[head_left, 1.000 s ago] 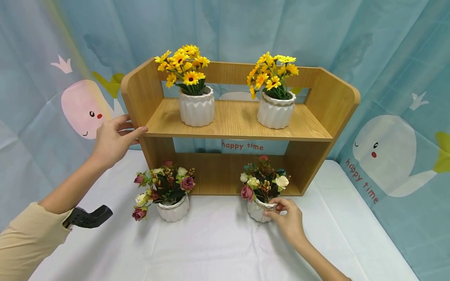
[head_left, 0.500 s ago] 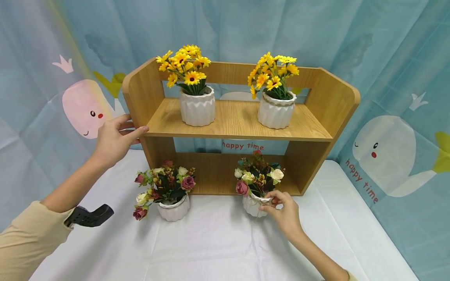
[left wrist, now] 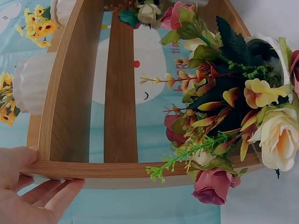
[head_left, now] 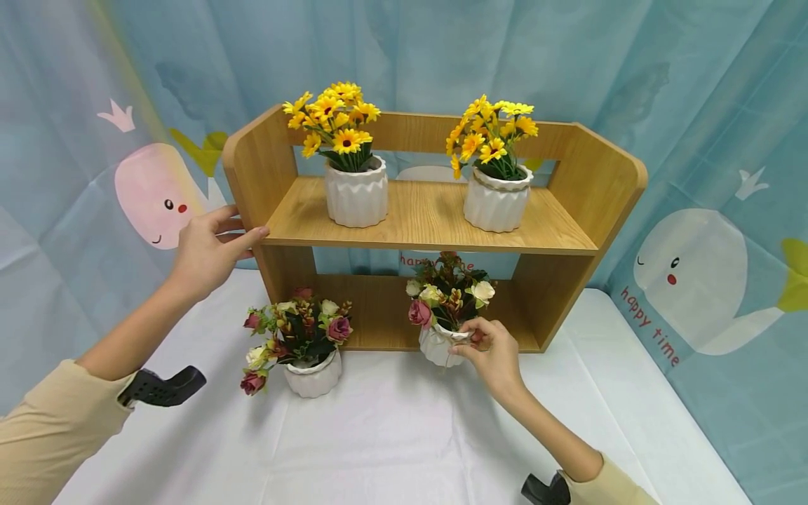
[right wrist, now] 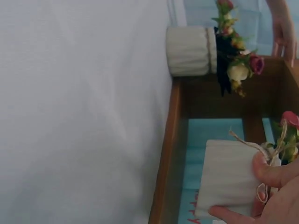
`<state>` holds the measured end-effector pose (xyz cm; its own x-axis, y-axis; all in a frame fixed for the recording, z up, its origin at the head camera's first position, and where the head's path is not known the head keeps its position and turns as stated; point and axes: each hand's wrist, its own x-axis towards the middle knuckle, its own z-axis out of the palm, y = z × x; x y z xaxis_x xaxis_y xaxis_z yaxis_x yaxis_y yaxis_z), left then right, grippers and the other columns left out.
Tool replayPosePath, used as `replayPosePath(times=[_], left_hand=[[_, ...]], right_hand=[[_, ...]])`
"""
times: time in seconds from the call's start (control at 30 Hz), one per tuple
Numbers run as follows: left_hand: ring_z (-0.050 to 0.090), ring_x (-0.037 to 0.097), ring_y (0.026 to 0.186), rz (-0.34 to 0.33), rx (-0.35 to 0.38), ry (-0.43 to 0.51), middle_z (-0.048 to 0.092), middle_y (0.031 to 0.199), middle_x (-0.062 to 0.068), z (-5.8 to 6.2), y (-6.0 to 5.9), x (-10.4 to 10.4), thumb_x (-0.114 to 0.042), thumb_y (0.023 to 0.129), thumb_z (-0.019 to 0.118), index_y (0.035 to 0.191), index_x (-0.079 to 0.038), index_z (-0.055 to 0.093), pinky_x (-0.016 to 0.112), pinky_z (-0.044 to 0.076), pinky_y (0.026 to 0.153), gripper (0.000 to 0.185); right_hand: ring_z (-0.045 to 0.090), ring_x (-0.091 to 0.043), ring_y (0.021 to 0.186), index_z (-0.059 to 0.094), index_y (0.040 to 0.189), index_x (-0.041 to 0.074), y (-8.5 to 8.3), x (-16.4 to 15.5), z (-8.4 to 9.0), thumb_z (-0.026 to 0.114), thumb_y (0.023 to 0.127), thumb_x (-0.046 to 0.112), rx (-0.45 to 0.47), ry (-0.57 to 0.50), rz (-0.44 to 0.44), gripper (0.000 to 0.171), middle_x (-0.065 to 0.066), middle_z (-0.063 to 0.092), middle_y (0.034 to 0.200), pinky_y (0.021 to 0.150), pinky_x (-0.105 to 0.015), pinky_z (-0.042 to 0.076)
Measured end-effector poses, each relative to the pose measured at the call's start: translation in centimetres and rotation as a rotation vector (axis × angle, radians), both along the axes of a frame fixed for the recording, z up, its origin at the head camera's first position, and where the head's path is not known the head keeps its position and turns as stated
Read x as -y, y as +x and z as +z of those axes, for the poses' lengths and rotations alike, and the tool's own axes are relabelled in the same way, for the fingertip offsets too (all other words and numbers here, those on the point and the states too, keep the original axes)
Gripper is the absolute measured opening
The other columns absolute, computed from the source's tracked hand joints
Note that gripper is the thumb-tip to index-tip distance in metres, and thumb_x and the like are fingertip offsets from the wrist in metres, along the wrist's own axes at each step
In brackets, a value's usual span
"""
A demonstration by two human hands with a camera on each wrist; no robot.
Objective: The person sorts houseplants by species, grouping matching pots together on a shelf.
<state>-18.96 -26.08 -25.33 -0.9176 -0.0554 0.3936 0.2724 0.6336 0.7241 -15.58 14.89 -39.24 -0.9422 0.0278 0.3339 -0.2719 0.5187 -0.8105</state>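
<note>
My left hand (head_left: pixel 205 251) grips the left side panel of a two-tier wooden shelf (head_left: pixel 429 245), thumb at its front edge and fingers on the outer side. With my right hand (head_left: pixel 495 354) I pinch the rim of a white fluted flowerpot (head_left: pixel 440 345) of artificial roses, in front of the lower tier. In the right wrist view this flowerpot (right wrist: pixel 229 179), with twine at its rim, hangs clear of the tabletop. A second rose flowerpot (head_left: pixel 313 376) stands before the shelf's lower left corner, its blooms (left wrist: pixel 219 102) filling much of the left wrist view.
Two white flowerpots of yellow daisies, the left flowerpot (head_left: pixel 357 198) and the right flowerpot (head_left: pixel 496 203), stand on the upper tier. A white cloth (head_left: pixel 366 442) covers the table. Behind the shelf hangs a blue printed curtain (head_left: pixel 631 70).
My right hand has carried the rose flowerpot up and to the left, toward the lower tier's opening. The left hand has kept its place on the shelf.
</note>
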Motion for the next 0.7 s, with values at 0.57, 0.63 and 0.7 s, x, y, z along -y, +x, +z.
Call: replayPosePath(times=[0.57,0.63,0.7], left_hand=[[0.075,0.037,0.108,-0.003,-0.011,0.001,0.065,0.132,0.036,0.1,0.1,0.0,-0.023,0.103,0.071,0.146,0.008,0.056,0.006,0.054,0.067,0.054],[0.077,0.014,0.096,-0.005,-0.012,0.007,0.065,0.132,0.036,0.1,0.2,0.0,-0.022,0.103,0.071,0.146,0.008,0.056,0.006,0.054,0.067,0.054],[0.069,-0.009,0.086,-0.009,-0.009,0.023,0.065,0.131,0.036,0.1,0.2,0.0,-0.022,0.103,0.071,0.146,0.008,0.056,0.007,0.054,0.066,0.054]], right_hand=[[0.052,-0.018,0.082,0.074,0.092,0.005,-3.0,3.7,0.4,0.091,0.076,-0.002,-0.033,-0.016,0.081,0.025,-0.006,0.056,0.083,0.069,-0.022,0.044],[0.052,-0.018,0.081,0.074,0.092,0.005,-3.3,4.0,0.2,0.092,0.076,-0.002,-0.041,-0.012,0.087,0.025,-0.006,0.056,0.082,0.068,-0.022,0.044],[0.052,-0.018,0.080,0.074,0.092,0.005,-3.5,4.4,0.0,0.092,0.076,-0.002,-0.043,-0.020,0.095,0.024,-0.007,0.056,0.082,0.067,-0.021,0.045]])
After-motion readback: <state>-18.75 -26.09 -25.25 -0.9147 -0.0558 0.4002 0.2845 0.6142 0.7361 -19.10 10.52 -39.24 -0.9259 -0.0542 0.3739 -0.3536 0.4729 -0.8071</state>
